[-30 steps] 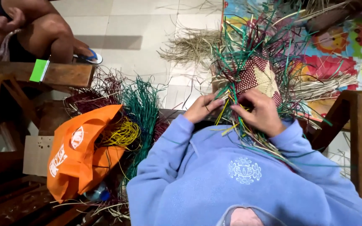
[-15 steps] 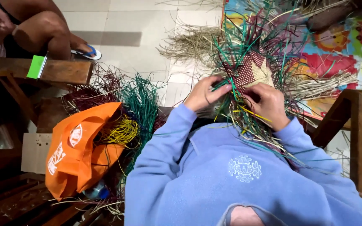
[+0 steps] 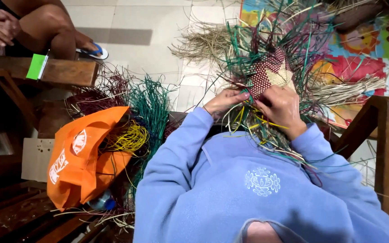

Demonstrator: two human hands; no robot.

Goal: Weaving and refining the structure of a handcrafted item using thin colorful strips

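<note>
Both my hands on the woven piece (image 3: 271,74).
My left hand (image 3: 223,102) pinches its lower edge; my right hand (image 3: 282,105) clasps the loose strands (image 3: 257,123) beneath.

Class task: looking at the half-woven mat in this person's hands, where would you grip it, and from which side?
Grip the woven mat by its tight near edge, from the person's side, where the left hand and right hand sit. The other sides bristle with loose strands, probably too floppy to hold.

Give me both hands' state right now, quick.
Left hand: closed, pinching strands at the woven piece.
Right hand: closed on the woven piece's lower edge.
</note>
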